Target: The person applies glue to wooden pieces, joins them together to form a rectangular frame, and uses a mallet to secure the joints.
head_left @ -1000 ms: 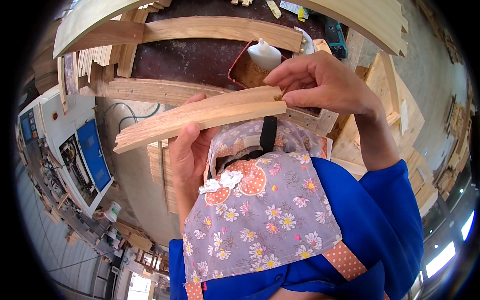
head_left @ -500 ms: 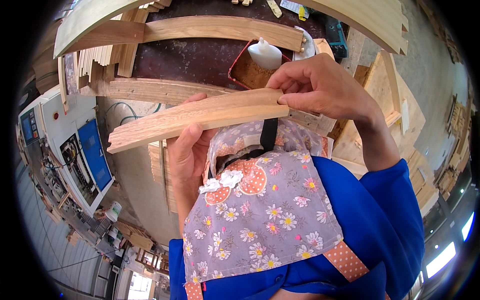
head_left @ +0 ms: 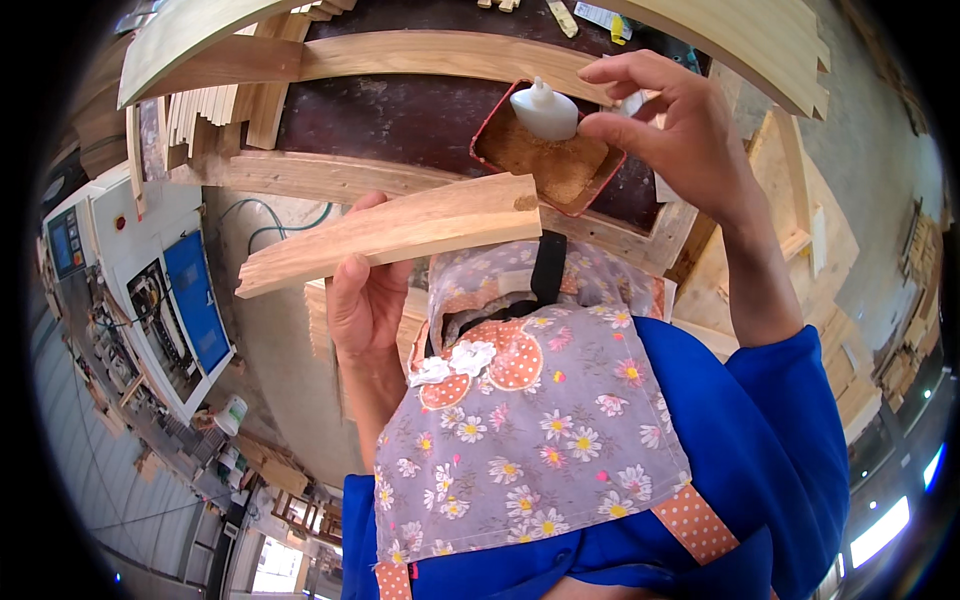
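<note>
My left hand [head_left: 368,290] grips a short, slightly curved wooden piece [head_left: 400,232] from below, thumb on the near side and fingers behind. A small dark hole or mark shows near the piece's right end. Beyond and to the right, my right hand [head_left: 665,120] has its fingers apart and holds nothing I can see. Its thumb is close to a white squeeze bottle [head_left: 545,112]. That bottle rests in a red-rimmed box [head_left: 590,203] holding brown sawdust-like grains [head_left: 562,168].
A curved wooden rail [head_left: 450,57] lies across the dark bench [head_left: 370,125]. Large curved boards [head_left: 735,40] arch over the far edge. At the left stands a white machine with a blue panel [head_left: 195,290]. Plywood and wooden parts [head_left: 790,240] are at the right.
My right hand has let go of the wooden piece's right end and moved up and away, its fingers spreading. The piece remains in my left hand.
</note>
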Demonstrator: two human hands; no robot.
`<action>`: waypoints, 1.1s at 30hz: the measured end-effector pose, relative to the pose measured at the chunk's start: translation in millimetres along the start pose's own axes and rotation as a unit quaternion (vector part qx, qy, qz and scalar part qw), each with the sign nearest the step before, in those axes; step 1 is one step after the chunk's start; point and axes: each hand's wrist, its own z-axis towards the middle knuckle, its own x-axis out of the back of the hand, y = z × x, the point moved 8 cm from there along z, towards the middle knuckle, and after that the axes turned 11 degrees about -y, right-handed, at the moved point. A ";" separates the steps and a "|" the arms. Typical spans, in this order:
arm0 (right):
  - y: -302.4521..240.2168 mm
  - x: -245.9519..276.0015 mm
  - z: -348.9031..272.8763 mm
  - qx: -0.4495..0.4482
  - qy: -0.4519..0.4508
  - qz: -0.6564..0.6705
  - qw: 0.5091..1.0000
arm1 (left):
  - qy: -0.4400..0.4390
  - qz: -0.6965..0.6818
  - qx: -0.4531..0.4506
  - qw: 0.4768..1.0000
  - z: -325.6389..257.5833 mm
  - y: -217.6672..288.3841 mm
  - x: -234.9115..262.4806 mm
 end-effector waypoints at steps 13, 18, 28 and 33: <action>-6.2 -11.5 -0.7 0.083 0.036 -0.176 0.980 | -0.003 0.009 0.000 1.000 -12.5 3.7 13.1; -1.6 -19.7 -0.2 0.105 0.095 -0.196 0.970 | -0.019 -0.013 0.000 1.000 -12.5 1.0 16.2; -14.0 -63.8 -15.7 0.082 -0.152 -0.299 0.939 | -0.027 -0.031 0.008 0.999 -11.3 -4.0 19.1; -27.4 -81.0 -6.6 0.100 -0.208 -0.320 0.919 | -0.013 -0.032 0.003 0.999 -9.4 -5.7 16.6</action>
